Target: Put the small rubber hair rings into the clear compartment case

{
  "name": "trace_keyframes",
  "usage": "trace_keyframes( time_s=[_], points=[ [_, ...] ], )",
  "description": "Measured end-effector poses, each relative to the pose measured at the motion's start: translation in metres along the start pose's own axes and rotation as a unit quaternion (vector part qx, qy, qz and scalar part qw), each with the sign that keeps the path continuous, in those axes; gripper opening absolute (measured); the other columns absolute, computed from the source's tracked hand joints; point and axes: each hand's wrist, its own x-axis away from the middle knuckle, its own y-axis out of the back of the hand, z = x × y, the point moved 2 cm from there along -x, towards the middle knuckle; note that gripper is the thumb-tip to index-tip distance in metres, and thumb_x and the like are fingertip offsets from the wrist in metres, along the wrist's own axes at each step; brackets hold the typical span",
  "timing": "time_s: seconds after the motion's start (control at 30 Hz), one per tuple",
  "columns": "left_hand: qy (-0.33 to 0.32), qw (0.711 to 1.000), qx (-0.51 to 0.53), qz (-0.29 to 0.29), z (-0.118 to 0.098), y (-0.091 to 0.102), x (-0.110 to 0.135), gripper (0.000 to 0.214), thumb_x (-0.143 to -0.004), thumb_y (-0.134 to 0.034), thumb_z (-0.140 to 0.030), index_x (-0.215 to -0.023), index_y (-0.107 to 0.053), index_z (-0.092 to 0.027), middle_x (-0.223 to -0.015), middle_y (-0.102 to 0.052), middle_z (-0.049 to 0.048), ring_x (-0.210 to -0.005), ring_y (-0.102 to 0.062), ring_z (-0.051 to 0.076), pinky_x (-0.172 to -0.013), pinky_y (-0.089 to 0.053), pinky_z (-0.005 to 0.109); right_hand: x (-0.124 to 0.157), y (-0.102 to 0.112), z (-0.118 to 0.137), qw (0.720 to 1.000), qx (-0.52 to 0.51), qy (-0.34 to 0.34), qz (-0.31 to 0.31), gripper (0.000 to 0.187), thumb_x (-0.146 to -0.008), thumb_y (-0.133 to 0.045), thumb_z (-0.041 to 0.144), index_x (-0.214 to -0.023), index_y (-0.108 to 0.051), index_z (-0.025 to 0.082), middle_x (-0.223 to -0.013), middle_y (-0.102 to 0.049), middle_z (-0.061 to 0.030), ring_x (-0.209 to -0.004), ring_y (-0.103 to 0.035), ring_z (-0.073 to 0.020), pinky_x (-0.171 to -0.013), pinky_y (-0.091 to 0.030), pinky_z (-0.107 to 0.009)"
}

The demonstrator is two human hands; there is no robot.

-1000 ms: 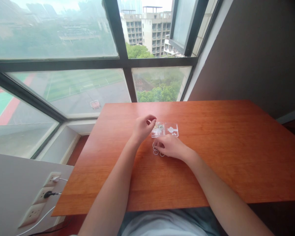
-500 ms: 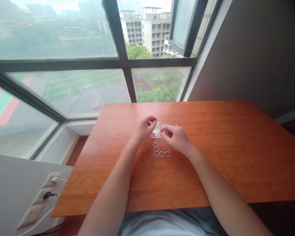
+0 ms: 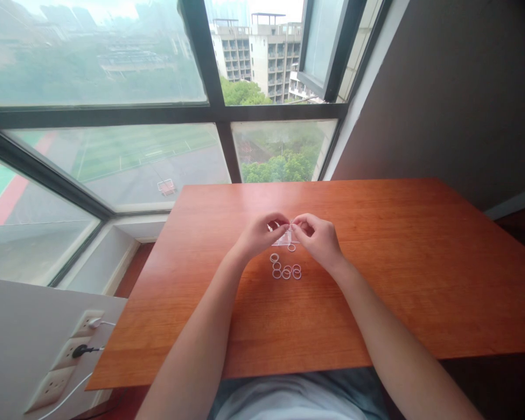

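Observation:
My left hand (image 3: 262, 234) and my right hand (image 3: 319, 238) meet fingertip to fingertip over the middle of the table, each in a pinch. Whatever is between the fingertips is too small to make out. Under and behind the fingers lies a clear plastic box (image 3: 284, 240), largely covered by my hands. One pale ring (image 3: 291, 248) rests at the box's near edge, beneath my right fingers. Closer to me, several more pale rings (image 3: 286, 273) lie flat on the wood, some overlapping.
The reddish-brown wooden table (image 3: 402, 280) stretches wide to the right. Behind it stands a dark-framed window (image 3: 166, 116), with one pane swung out. A grey wall rises on the right. Low at the left, wall sockets (image 3: 55, 385) carry plugs and cables.
My hands, which were apart, have come together at the fingertips; the left moved right and down, the right slightly up. The ring near the box now shows fully.

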Motion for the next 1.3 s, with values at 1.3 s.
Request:
trace_keyframes(
  time_s=[1.3],
  points=[
    [0.03, 0.989, -0.127, -0.075, 0.023, 0.031, 0.003, 0.014, -0.083, -0.055, -0.024, -0.083, -0.067, -0.016, -0.078, -0.069, 0.0026, -0.068, -0.059, 0.011, -0.063, -0.045, 0.022, 0.006, 0.002, 0.001, 0.931, 0.249, 0.022, 0.265, 0.016, -0.085, -0.052, 0.027, -0.086, -0.068, 0.025, -0.083, -0.069, 0.0, -0.074, -0.06, -0.0147, -0.059, -0.03, -0.024]
  ],
)
